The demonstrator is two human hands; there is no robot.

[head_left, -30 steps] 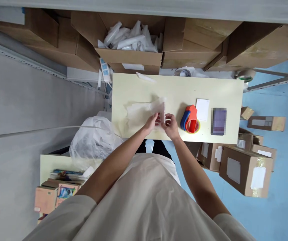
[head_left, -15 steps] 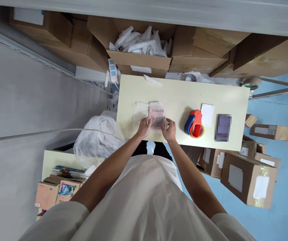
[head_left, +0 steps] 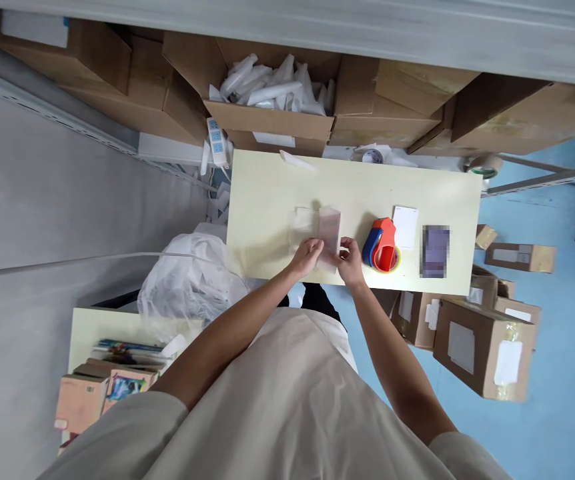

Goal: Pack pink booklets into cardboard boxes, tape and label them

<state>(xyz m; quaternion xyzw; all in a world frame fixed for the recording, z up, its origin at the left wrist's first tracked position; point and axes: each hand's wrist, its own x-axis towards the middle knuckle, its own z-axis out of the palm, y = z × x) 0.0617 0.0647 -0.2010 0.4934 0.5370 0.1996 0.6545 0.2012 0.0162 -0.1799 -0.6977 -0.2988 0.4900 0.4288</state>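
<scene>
A pink book [head_left: 330,230] under a layer of see-through film is held near the front edge of the pale table [head_left: 262,193]. My left hand [head_left: 309,257] grips its left side, with the fingers closed and the thumb on the film. On the opposite side, my right hand [head_left: 350,261] pinches the book's lower right edge. A loose flap of translucent wrap [head_left: 303,221] spreads to the left of the book. Just right of my right hand stands a red and blue tape dispenser [head_left: 382,245].
White cards [head_left: 405,227] and a blurred-out dark rectangular object [head_left: 435,251] lie on the table's right. Behind is a carton [head_left: 272,119] of white rolled bags. A plastic bag [head_left: 187,283] and books [head_left: 82,400] are at left; taped boxes [head_left: 477,347] stand at right.
The book has shifted right and turned, so its printed pink cover now shows as a narrower, film-covered side. Both hands moved right with it. The whole view has shifted slightly.
</scene>
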